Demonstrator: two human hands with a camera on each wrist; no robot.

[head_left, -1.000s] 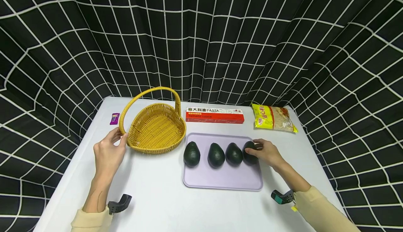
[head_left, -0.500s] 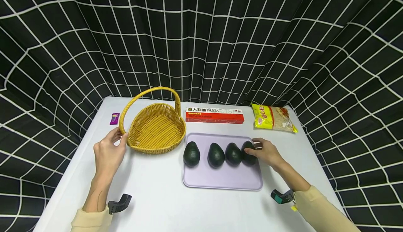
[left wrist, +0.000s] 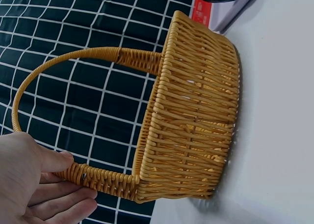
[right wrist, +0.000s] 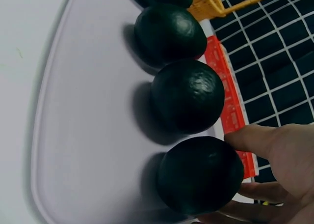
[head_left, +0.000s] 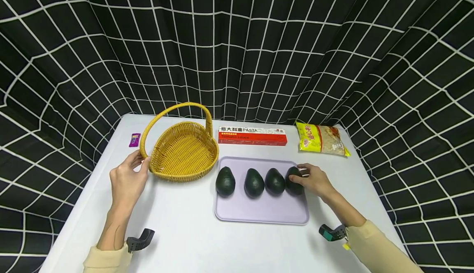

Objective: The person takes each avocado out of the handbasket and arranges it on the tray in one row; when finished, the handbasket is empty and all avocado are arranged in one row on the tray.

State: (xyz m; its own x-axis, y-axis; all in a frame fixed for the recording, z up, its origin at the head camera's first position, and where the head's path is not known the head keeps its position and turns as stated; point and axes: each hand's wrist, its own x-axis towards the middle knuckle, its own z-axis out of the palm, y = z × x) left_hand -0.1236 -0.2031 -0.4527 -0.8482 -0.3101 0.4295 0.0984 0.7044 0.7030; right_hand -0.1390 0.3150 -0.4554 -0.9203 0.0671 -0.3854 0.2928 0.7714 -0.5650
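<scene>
My left hand (head_left: 128, 179) pinches the lower left end of the handle of a yellow wicker basket (head_left: 185, 151), thumb on one side and fingers on the other in the left wrist view. The basket stands on the table with nothing in it. Over on the right, my right hand (head_left: 314, 180) grips the rightmost avocado (right wrist: 201, 177) by its right side. That avocado rests at the right end of a pale purple tray (head_left: 259, 213). Beside it on the tray lie a second avocado (head_left: 275, 181), a third avocado (head_left: 254, 183) and, farther left, another avocado (head_left: 225, 181).
Behind the tray lies a red and white pasta box (head_left: 252, 136). A yellow food bag (head_left: 322, 139) is at the back right. Left of the basket is a small purple packet (head_left: 135, 139). A black gridded curtain (head_left: 237, 51) surrounds the white table (head_left: 177, 232).
The rightmost avocado and the one beside it shifted slightly left, then back right, under my right hand. My left hand and the basket have stayed put.
</scene>
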